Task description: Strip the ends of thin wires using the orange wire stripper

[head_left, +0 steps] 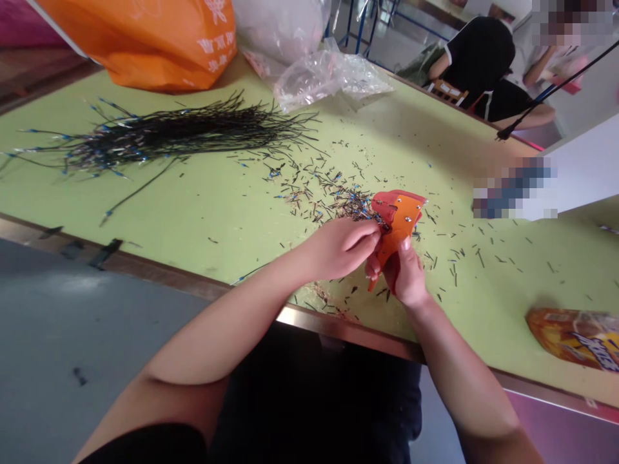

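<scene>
My right hand (409,274) is wrapped round the handles of an orange and red hand tool (405,216), held over the green table. Beside it, my left hand (343,248) is closed at the tool's left side, fingertips close to its jaws; what it pinches is too small to make out. Just beyond my left hand lies a pile of short dark and blue-tipped wire pieces (355,201). A large bundle of long black wires (178,132) with blue ends rests at the left, one loose wire (140,189) in front of it.
An orange bag (169,45) and clear plastic bags (314,77) stand at the table's (193,225) back. Black scraps are scattered across the middle and right. A yellow-brown packet (575,335) lies at the right edge. A person in black (481,61) sits beyond the table.
</scene>
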The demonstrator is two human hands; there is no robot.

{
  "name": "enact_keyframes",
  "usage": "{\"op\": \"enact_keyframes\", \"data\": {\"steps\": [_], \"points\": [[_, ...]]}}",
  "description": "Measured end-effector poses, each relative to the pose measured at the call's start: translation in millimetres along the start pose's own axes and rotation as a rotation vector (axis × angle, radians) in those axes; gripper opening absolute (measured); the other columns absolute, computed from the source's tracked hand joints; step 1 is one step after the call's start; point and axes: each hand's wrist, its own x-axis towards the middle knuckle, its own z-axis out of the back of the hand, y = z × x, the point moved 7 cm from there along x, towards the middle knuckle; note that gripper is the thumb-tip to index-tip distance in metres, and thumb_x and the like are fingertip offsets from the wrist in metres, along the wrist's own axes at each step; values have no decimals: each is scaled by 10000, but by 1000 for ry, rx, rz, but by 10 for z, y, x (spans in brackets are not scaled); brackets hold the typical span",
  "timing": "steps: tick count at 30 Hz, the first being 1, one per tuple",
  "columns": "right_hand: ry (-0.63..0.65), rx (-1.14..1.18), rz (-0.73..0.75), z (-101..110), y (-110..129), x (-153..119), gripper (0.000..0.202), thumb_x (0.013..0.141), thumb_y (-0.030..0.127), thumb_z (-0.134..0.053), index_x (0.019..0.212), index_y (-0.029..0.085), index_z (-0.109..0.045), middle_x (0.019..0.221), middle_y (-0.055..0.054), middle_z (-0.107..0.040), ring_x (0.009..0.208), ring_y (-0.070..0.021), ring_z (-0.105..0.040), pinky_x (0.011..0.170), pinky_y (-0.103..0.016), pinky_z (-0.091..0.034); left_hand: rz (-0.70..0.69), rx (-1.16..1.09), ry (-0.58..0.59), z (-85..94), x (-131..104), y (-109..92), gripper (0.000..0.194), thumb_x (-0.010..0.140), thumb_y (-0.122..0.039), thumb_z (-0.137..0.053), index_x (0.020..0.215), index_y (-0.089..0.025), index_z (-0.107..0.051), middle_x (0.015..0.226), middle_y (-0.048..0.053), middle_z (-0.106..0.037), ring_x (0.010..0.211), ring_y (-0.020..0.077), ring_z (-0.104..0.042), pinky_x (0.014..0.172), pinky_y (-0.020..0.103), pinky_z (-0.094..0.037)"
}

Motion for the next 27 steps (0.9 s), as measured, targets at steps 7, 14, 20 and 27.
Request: {"op": "enact_keyframes", "data": {"steps": [7,14,20,27], "points": [[-89,-46,-20,0,10,-5,627,941,847,-537,715,263,-552,467,49,-448,384,-135,-420,377,-301,-384,10,109,-65,24,-9,16,313,1043,-288,-394,743,-234,-462,650,-7,-614,558,136,-503,567,312,-325],[-31,103,-52,67,162,88,632,892,892,-547,889,265,-628,587,26,-544,470,-158,-528,500,-337,-545,-56,103,-157,133,-39,26,317,1095,-340,-372,819,-232,-484,715,-14,-595,623,133,-532,618,286,-395],[202,124,-235,44,64,70,799,833,980,-494,993,220,-682,706,-26,-661,593,-188,-661,592,-351,-631,-50,190,-297,236,-42,124,355,1116,-424,-371,896,-230,-571,788,7,-677,692,147,-603,677,276,-465],[404,144,-270,102,107,26,815,835,967,-531,1004,190,-710,726,-36,-701,597,-177,-698,594,-314,-640,-39,296,-329,360,-71,135,346,1094,-379,-420,861,-219,-620,729,-10,-676,669,143,-617,688,284,-454]]}}
